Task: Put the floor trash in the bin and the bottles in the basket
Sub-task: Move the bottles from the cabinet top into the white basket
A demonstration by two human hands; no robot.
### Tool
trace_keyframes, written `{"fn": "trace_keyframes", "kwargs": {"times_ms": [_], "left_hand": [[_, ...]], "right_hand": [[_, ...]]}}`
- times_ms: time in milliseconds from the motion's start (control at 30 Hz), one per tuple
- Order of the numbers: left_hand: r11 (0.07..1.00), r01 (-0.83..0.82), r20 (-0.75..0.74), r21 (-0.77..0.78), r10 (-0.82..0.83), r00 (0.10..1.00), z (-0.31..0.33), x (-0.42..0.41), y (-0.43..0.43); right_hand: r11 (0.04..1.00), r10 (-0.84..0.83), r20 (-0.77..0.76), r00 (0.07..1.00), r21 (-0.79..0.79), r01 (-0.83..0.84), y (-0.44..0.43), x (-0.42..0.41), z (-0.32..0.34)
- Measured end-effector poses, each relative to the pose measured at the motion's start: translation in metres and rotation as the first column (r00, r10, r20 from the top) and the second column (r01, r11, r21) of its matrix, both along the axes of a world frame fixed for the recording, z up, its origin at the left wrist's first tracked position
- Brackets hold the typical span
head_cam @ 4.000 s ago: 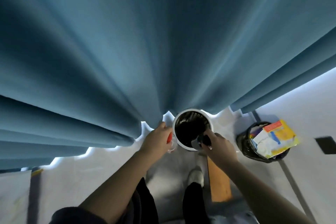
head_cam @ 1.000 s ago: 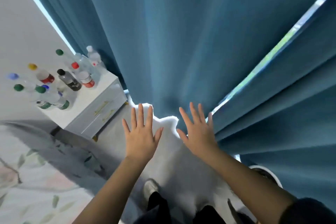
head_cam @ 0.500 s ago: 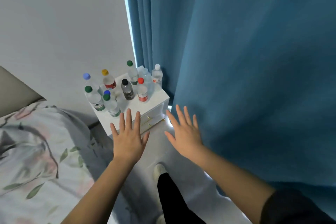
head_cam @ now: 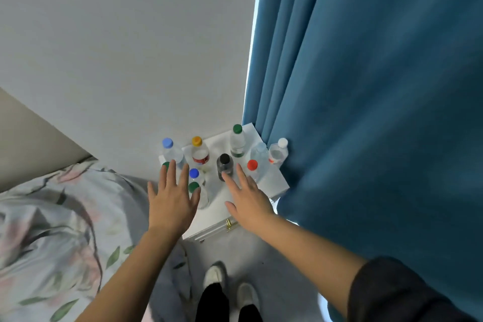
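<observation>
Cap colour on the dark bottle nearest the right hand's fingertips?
Black cap on the dark bottle; head view.

A white nightstand [head_cam: 249, 134] with a gold drawer handle [head_cam: 229, 223] stands against a pale wall [head_cam: 130, 47], between a blue curtain [head_cam: 366, 112] and a floral duvet [head_cam: 52, 230].

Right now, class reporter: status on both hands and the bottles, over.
Left hand open, right hand open, both stretched toward the bottles. All upright on the nightstand, none held. Curtain hangs close at its right edge.
</observation>
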State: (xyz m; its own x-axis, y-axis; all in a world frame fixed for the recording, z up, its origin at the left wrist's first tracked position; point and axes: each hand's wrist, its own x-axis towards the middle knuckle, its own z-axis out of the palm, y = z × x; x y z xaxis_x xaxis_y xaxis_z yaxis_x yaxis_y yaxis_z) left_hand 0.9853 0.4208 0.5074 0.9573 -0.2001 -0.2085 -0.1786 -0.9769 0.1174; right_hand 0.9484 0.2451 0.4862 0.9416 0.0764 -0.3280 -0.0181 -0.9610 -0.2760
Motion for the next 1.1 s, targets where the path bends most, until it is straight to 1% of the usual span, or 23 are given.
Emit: {"fn": "trace_keyframes", "kwargs": {"times_ms": [100, 167, 233, 300, 433, 567, 700, 867, 1100], "left_hand": [[0.999, 0.013, -0.103, -0.044, -0.018, 0.994, -0.004, 0.039, -0.007], [0.994, -0.007, -0.223, -0.105, -0.017, 0.975, -0.016, 0.065, -0.014], [0.989, -0.06, -0.349, -0.133, 0.01, 0.937, -0.033, 0.094, -0.02], [0.993, -0.073, -0.437, -0.096, 0.024, 0.899, -0.051, 0.119, -0.024], [1.0, -0.013, -0.543, 0.024, 0.024, 0.839, -0.087, 0.154, -0.028], [0.996, 0.059, -0.564, 0.072, -0.008, 0.826, -0.121, 0.174, -0.027], [0.989, 0.108, -0.547, 0.097, -0.038, 0.837, -0.144, 0.177, -0.029], [0.988, 0.117, -0.525, 0.105, -0.045, 0.85, -0.155, 0.175, -0.032], [0.982, 0.132, -0.463, 0.139, -0.053, 0.885, -0.161, 0.171, -0.033]], "right_hand": [[1.0, 0.008, -0.008, 1.0, -0.02, -0.008, 0.01, 0.035, -0.011], [1.0, -0.011, -0.02, 1.0, -0.024, 0.011, 0.015, 0.059, -0.024], [0.998, -0.066, -0.044, 0.997, -0.011, 0.066, 0.019, 0.083, -0.04], [0.995, -0.103, -0.069, 0.992, -0.014, 0.102, 0.022, 0.105, -0.057], [0.991, -0.126, -0.123, 0.984, -0.049, 0.121, 0.027, 0.139, -0.085], [0.983, -0.166, -0.161, 0.973, -0.101, 0.151, 0.029, 0.159, -0.108], [0.979, -0.171, -0.186, 0.968, -0.14, 0.146, 0.026, 0.171, -0.121], [0.974, -0.17, -0.167, 0.971, -0.177, 0.14, 0.023, 0.172, -0.123], [0.977, -0.167, -0.14, 0.976, -0.155, 0.144, 0.023, 0.176, -0.12]]}}
